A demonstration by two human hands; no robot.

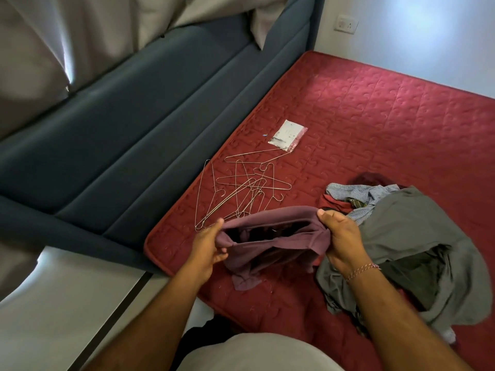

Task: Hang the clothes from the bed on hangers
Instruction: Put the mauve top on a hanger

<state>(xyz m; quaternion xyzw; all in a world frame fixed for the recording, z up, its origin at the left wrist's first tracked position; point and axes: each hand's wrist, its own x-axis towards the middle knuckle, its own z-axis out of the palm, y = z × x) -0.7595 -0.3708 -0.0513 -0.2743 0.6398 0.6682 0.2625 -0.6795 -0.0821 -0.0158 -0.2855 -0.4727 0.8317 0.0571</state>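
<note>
A mauve garment [270, 243] is stretched between my two hands above the near corner of the red mattress [375, 124]. My left hand [207, 249] grips its left end and my right hand [341, 238] grips its right end, holding an opening apart. Several wire hangers [241, 188] lie tangled on the mattress just beyond the garment, none in my hands. To the right, a pile of clothes [407, 236] sits with a large grey garment on top, a blue patterned piece and red fabric behind it.
A white plastic packet [288, 135] lies on the mattress past the hangers. A dark blue padded bed frame [134, 145] borders the mattress on the left, with beige curtains [67, 36] beyond. A wall socket [347, 23] is on the far wall. Pale floor [61, 303] shows at lower left.
</note>
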